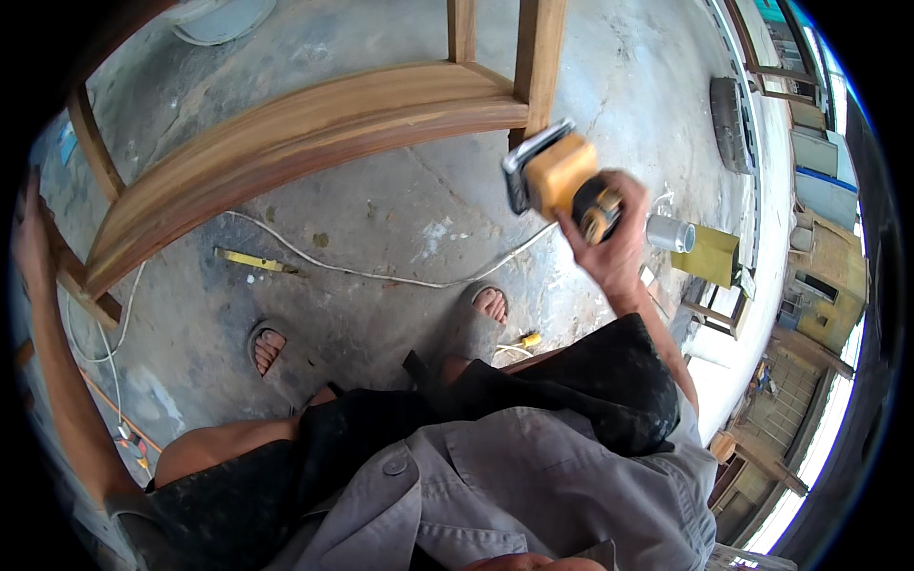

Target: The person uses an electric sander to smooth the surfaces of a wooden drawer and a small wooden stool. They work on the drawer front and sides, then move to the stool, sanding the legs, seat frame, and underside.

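My right hand (614, 238) is closed around a yellow and black power sander (564, 176). Its flat pad is tilted up and faces the upright post (540, 67) of a wooden furniture frame (314, 147); whether they touch is hard to tell. A wide, curved brown rail spans the frame between its legs. At the far left rim, my left hand (30, 233) is against a leg of the same frame and appears to grip it, though its fingers are dim and partly cut off.
A white cable (381, 276) curves across the concrete floor near my sandalled feet. A yellow strip-like tool (255, 261) lies left of it, and a yellow plug (529, 340) by my right foot. Toward the right are a grey can (670, 233), a yellow-green sheet (706, 255) and a tyre-like object (730, 126).
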A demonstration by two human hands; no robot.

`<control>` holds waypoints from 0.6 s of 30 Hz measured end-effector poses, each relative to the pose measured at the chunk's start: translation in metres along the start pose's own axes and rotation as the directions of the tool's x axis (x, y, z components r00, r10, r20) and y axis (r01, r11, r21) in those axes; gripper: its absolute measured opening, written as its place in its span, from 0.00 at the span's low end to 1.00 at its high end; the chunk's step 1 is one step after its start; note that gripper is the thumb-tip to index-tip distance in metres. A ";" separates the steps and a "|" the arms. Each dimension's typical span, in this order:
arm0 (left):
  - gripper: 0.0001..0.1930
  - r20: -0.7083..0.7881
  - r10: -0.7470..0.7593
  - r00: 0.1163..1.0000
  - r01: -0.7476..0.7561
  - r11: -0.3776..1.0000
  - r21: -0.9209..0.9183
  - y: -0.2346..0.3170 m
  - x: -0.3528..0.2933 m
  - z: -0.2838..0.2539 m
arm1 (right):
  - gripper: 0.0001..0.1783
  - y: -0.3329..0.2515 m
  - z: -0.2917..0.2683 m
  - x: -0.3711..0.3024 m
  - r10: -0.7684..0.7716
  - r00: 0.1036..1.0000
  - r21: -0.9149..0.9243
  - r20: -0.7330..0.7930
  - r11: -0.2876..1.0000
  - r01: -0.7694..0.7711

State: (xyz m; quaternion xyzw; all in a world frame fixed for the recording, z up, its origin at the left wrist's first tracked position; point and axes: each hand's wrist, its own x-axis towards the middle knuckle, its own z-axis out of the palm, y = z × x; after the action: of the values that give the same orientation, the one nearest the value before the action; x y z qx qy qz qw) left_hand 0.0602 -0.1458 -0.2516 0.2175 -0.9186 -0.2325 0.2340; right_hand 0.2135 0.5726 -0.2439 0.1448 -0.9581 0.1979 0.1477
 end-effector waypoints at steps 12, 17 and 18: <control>0.27 0.006 0.051 0.999 -0.051 0.989 0.141 -0.029 0.013 0.000 | 0.37 0.009 0.002 -0.016 0.359 0.929 0.273 -0.091 0.906 -0.324; 0.27 0.075 -0.089 0.993 0.098 0.987 -0.127 -0.023 0.016 -0.005 | 0.38 0.027 -0.010 0.086 0.390 0.917 0.414 -0.090 0.851 -0.322; 0.27 0.060 -0.092 0.994 0.097 0.992 -0.084 -0.022 0.014 -0.008 | 0.38 0.024 -0.014 0.106 0.425 0.903 0.439 -0.056 0.823 -0.360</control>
State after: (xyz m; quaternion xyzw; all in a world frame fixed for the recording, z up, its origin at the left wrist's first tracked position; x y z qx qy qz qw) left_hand 0.0599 -0.1731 -0.2530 0.2437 -0.9025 -0.2891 0.2062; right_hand 0.1119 0.5762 -0.2037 -0.0433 -0.8883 0.4348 0.1416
